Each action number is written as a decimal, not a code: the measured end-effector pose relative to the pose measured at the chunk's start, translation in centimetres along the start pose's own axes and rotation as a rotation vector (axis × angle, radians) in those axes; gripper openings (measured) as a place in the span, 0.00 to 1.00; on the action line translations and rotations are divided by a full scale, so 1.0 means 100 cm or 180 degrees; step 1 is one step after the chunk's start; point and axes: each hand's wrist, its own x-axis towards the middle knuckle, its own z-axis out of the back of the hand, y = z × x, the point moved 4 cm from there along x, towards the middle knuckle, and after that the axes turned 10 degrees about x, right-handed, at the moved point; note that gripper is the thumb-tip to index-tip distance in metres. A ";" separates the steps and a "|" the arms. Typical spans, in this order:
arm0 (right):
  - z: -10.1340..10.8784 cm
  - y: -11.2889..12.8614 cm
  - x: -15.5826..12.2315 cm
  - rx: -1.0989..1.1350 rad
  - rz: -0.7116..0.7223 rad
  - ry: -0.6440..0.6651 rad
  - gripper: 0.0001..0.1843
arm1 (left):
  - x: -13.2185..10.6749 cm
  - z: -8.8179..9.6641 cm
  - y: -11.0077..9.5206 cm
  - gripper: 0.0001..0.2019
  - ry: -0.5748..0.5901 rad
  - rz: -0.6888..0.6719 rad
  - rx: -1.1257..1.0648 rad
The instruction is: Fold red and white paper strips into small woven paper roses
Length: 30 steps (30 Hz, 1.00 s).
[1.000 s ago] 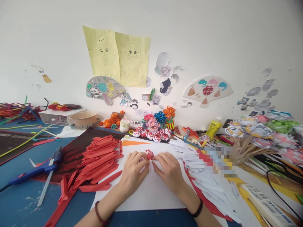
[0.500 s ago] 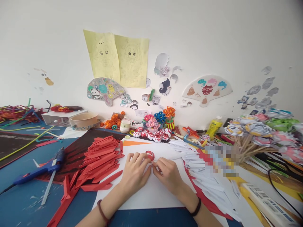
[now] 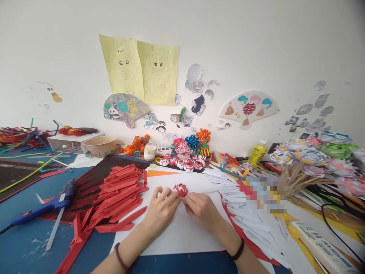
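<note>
A small red and white folded-paper flower point(image 3: 180, 189) is pinched between my two hands, over a white sheet of paper point(image 3: 182, 236). My left hand point(image 3: 162, 207) grips its left underside with the fingertips, knuckles bent. From the right, my right hand point(image 3: 201, 209) closes its thumb and fingers on the lower edge. The fingertips hide the flower's base. To the left lies a pile of red folded paper strips point(image 3: 122, 192); to the right spread white folded strips point(image 3: 245, 217). Several finished red and white paper flowers point(image 3: 189, 165) sit behind the sheet.
At left a blue glue gun point(image 3: 57, 201) rests with its glue stick protruding. Behind stand a beige bowl point(image 3: 100, 144), a small jar point(image 3: 149, 151) and a yellow bottle point(image 3: 258, 153). Paper flowers on sticks point(image 3: 308, 156) fill the right, near a long white box point(image 3: 325, 247).
The flower has tilted up and shows more of its red and white petals above my fingertips. Both hands stay close together, fingers slightly shifted around its base.
</note>
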 end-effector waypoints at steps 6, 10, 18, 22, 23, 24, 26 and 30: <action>0.000 0.003 0.000 0.0098 0.0283 0.0195 0.17 | -0.001 -0.001 -0.003 0.12 0.0095 -0.0731 0.0167; 0.000 0.006 0.001 0.0188 0.0430 0.0170 0.18 | -0.003 -0.006 -0.008 0.12 0.0204 -0.1049 0.0203; -0.004 -0.005 0.000 0.0362 -0.0198 0.0141 0.16 | 0.003 -0.004 -0.004 0.12 0.0412 -0.0592 -0.0163; 0.000 -0.012 -0.001 0.0605 -0.0812 -0.0101 0.13 | 0.007 -0.001 0.005 0.08 0.0355 0.0240 -0.0495; 0.001 -0.013 -0.001 0.0668 -0.0924 -0.0157 0.12 | 0.007 -0.001 0.006 0.08 0.0347 0.0411 -0.0556; 0.002 -0.013 0.000 0.0717 -0.1014 -0.0207 0.11 | 0.008 -0.002 0.007 0.07 0.0341 0.0550 -0.0617; 0.004 -0.013 0.001 0.0753 -0.1153 -0.0304 0.10 | 0.008 -0.002 0.009 0.07 0.0315 0.0760 -0.0714; 0.004 -0.010 0.001 0.0776 -0.1327 -0.0463 0.05 | 0.008 -0.004 0.011 0.06 0.0289 0.1109 -0.0817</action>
